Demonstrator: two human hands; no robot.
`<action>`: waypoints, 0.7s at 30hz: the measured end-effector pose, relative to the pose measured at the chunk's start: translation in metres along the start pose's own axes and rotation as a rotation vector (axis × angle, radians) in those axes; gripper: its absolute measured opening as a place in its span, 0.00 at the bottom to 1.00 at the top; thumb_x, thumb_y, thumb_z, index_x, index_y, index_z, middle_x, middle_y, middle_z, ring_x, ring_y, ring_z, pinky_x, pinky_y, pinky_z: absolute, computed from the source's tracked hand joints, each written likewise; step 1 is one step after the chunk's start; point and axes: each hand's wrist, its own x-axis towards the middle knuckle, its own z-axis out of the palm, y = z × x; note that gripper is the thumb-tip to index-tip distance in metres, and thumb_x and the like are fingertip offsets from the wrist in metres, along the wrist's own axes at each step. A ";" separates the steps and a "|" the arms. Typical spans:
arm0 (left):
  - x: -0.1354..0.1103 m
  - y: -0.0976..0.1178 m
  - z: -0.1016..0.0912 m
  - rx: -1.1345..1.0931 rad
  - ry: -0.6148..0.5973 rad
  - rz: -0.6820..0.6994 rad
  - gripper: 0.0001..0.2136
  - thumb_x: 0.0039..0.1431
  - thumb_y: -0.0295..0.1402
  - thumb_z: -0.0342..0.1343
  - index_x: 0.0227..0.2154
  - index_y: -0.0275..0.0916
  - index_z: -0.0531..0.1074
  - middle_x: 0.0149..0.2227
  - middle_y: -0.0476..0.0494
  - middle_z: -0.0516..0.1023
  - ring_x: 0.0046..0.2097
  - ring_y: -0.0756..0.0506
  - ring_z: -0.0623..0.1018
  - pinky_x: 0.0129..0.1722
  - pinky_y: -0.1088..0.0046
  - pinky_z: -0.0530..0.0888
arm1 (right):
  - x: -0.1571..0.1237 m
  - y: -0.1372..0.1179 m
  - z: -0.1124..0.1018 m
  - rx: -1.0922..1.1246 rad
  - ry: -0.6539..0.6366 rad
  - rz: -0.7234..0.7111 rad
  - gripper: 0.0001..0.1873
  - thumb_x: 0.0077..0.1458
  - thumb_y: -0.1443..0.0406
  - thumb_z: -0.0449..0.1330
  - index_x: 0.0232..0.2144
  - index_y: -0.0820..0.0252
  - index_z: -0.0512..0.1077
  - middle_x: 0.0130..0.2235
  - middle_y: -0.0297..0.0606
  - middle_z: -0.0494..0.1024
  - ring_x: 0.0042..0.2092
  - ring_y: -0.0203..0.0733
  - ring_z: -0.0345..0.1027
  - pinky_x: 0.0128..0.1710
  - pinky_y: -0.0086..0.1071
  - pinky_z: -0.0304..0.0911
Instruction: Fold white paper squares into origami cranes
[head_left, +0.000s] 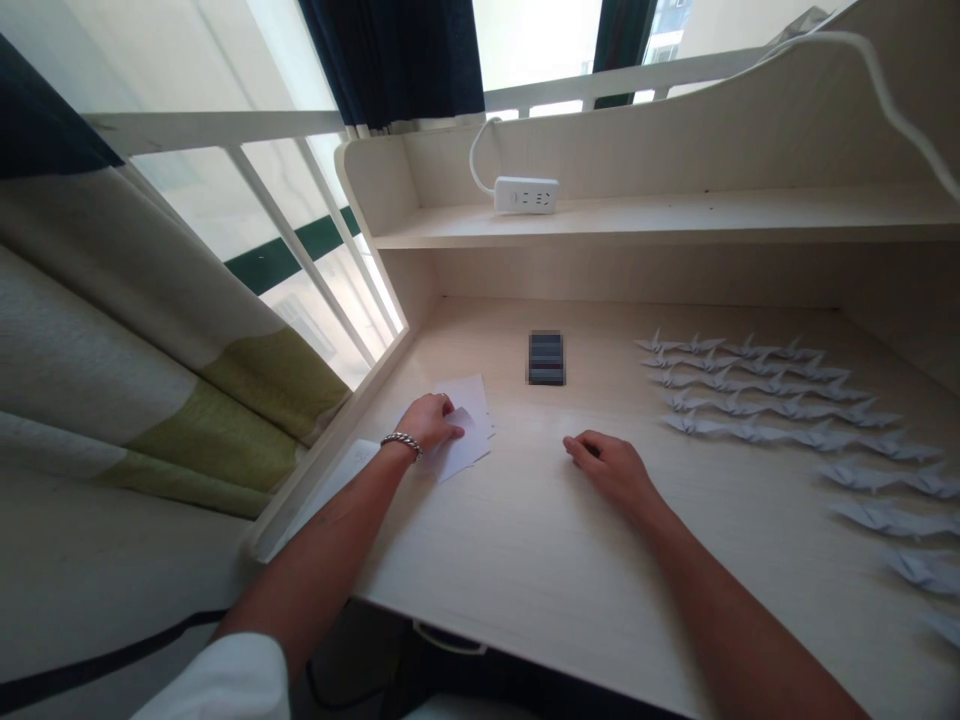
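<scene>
My left hand (433,420), with a silver bracelet on the wrist, rests on a small stack of white paper sheets (469,435) at the left of the pale wooden desk (525,540); its fingers are curled and pinch the top sheet. My right hand (611,468) lies on the bare desk about a hand's width right of the stack, fingers loosely bent with nothing in them. Several folded white paper cranes (750,400) lie in rows at the right.
A dark phone (546,358) lies flat behind the hands. A white power strip (526,194) with its cable sits on the shelf above. A white rail and window are at the left, with a striped curtain beside them.
</scene>
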 end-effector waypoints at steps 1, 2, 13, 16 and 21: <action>-0.001 0.001 -0.003 -0.007 0.004 0.008 0.13 0.45 0.39 0.61 0.33 0.39 0.77 0.37 0.40 0.80 0.40 0.41 0.77 0.38 0.70 0.70 | 0.000 0.000 0.000 0.002 0.002 -0.004 0.21 0.57 0.51 0.50 0.25 0.56 0.73 0.29 0.36 0.78 0.31 0.41 0.69 0.31 0.31 0.56; -0.003 0.001 -0.006 -0.019 0.005 0.024 0.10 0.48 0.38 0.58 0.32 0.40 0.78 0.37 0.41 0.80 0.40 0.41 0.77 0.38 0.70 0.70 | 0.000 0.001 -0.001 0.006 0.004 -0.006 0.21 0.57 0.51 0.50 0.25 0.56 0.73 0.29 0.37 0.78 0.31 0.41 0.69 0.31 0.31 0.56; -0.029 0.086 -0.007 -0.471 -0.270 0.436 0.13 0.53 0.39 0.54 0.34 0.37 0.79 0.32 0.46 0.81 0.35 0.45 0.77 0.33 0.74 0.70 | -0.008 -0.017 0.014 0.451 -0.033 -0.023 0.17 0.52 0.54 0.57 0.36 0.59 0.75 0.35 0.40 0.79 0.36 0.42 0.71 0.35 0.32 0.64; -0.029 0.092 0.007 -0.592 -0.292 0.411 0.14 0.49 0.37 0.58 0.36 0.35 0.78 0.29 0.44 0.80 0.32 0.46 0.77 0.30 0.73 0.70 | -0.010 -0.008 0.013 0.552 -0.031 0.103 0.15 0.50 0.55 0.58 0.29 0.61 0.75 0.29 0.38 0.78 0.30 0.40 0.69 0.29 0.30 0.62; -0.037 0.064 0.020 -0.579 -0.058 0.259 0.11 0.49 0.36 0.58 0.34 0.36 0.77 0.32 0.44 0.80 0.34 0.45 0.77 0.36 0.69 0.73 | -0.009 0.008 0.002 0.759 0.018 0.303 0.14 0.43 0.55 0.62 0.26 0.61 0.73 0.22 0.32 0.72 0.22 0.34 0.60 0.19 0.27 0.53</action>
